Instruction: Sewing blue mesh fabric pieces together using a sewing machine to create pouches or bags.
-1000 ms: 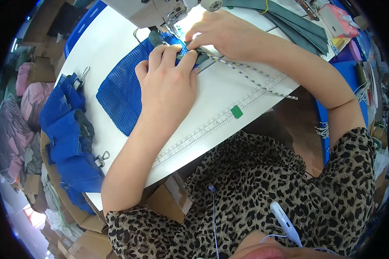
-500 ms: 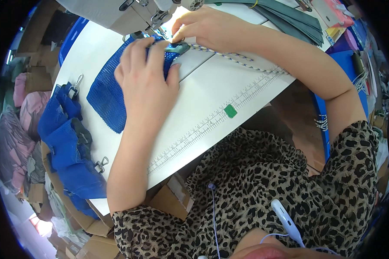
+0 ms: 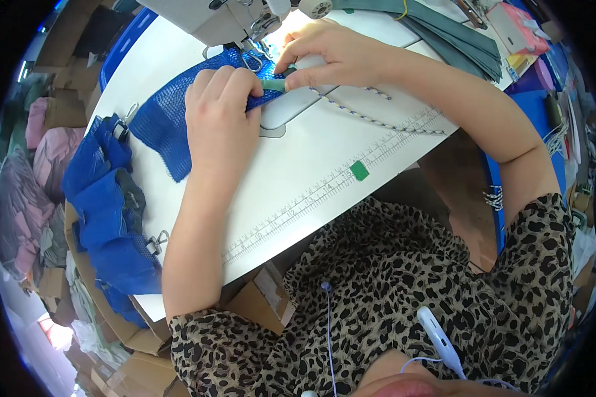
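Observation:
My left hand is curled over the blue mesh fabric and a short grey-green strip beside the needle area of a sewing machine. My right hand pinches the strip at the mesh's edge with thumb and bent fingers, just right of the presser foot. A speckled pale cord trails rightward from under my right hand across the white table. The needle point is hidden in glare and behind fingers.
A pile of blue mesh pieces with metal clips lies at the table's left edge. Long grey-green strips lie at upper right, near a pink case. Cardboard boxes and bagged goods are at left.
Both hands shifted toward the machine and back down slightly. My left hand moved leftward and curled more; my right thumb came down onto the green strip. The mesh's lower corner moved up.

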The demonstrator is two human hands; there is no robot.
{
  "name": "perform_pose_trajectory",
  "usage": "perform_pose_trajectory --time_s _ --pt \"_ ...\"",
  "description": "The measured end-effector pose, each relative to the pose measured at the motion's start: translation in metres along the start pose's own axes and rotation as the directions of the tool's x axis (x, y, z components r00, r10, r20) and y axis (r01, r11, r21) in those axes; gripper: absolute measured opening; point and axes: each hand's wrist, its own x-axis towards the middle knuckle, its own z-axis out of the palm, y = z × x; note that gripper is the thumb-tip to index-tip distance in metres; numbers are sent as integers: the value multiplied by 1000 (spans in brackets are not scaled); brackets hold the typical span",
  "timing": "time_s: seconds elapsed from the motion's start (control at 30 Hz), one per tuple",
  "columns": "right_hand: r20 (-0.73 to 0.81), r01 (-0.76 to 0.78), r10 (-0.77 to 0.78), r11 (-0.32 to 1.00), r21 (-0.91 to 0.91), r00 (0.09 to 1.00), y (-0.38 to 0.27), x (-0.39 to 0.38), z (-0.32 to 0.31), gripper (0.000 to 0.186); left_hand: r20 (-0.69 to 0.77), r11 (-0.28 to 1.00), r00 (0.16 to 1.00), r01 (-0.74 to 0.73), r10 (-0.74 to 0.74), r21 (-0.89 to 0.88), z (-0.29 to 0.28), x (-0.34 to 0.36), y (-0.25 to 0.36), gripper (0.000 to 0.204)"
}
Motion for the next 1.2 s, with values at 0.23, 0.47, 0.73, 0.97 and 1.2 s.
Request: perform_pose_trajectory --time_s 0.23,0.47,0.73,0.97,1.2 --pt "70 -89 82 991 103 994 -5 -1 -1 22 327 913 903 354 -278 -203 -16 4 13 32" --pt "106 -109 99 990 91 989 -9 0 2 21 368 728 736 658 -568 -193 -1 6 -12 28" --pt "85 -243 231 948 206 969 -4 1 4 29 578 -133 583 629 -571 -766 -11 4 -25 6" --pt "75 9 -52 870 493 996 -5 -3 -3 20 549 505 757 649 -355 -569 -14 -4 -21 25" --pt "222 173 -203 974 145 954 -14 -14 -17 16 495 879 730 434 -472 198 -40 -8 11 56"
